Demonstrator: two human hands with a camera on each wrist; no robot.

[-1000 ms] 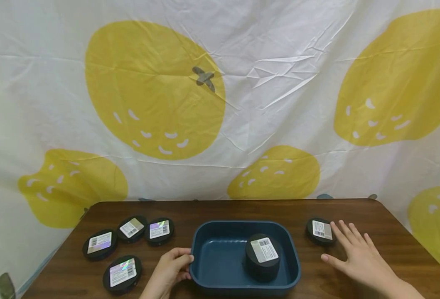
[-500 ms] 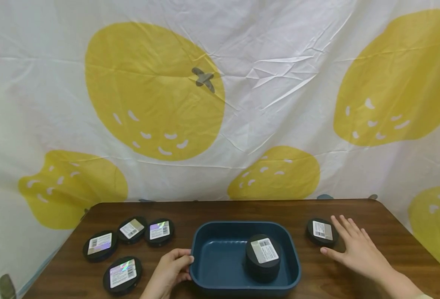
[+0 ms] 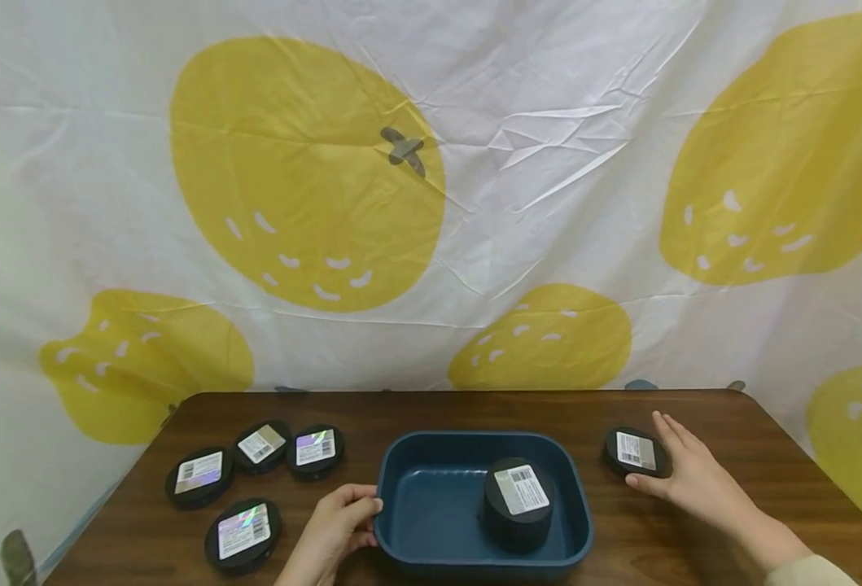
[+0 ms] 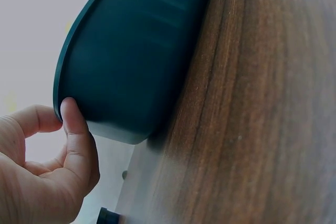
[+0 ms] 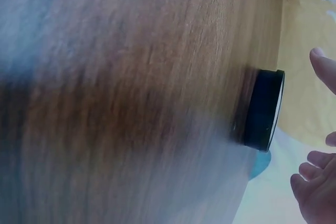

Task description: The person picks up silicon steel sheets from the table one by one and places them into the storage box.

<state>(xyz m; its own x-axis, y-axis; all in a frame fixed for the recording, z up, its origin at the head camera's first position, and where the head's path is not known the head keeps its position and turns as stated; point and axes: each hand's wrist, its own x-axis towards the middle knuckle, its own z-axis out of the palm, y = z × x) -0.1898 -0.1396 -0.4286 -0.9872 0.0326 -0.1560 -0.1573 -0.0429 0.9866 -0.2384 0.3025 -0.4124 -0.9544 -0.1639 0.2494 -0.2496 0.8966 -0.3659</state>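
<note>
My left hand (image 3: 334, 529) pinches the rim of a dark blue rectangular plastic basin (image 3: 419, 560) at its left side. In the left wrist view, thumb and finger close on that rim beside the basin's outer wall (image 4: 126, 56). Toward the right end inside the basin stand round black flat containers (image 3: 516, 514), stacked, a white barcode label on top. To the right, another round black labelled container (image 3: 630, 456) lies on the table. My right hand (image 3: 702, 482) is around its right side, fingers extended and thumb apart; the right wrist view shows a gap between hand and container (image 5: 264, 111).
Left of the basin, several more round black containers lie label up: one near the front (image 3: 242, 541), one at far left (image 3: 194, 480), and two behind (image 3: 260, 443). The brown wooden table (image 3: 431, 407) ends against a hanging white cloth (image 3: 504, 212) with yellow fruit prints.
My right hand has turned and drawn its fingers closer together beside the right-hand container. The left hand keeps its pinch on the basin rim, and the containers stay in place.
</note>
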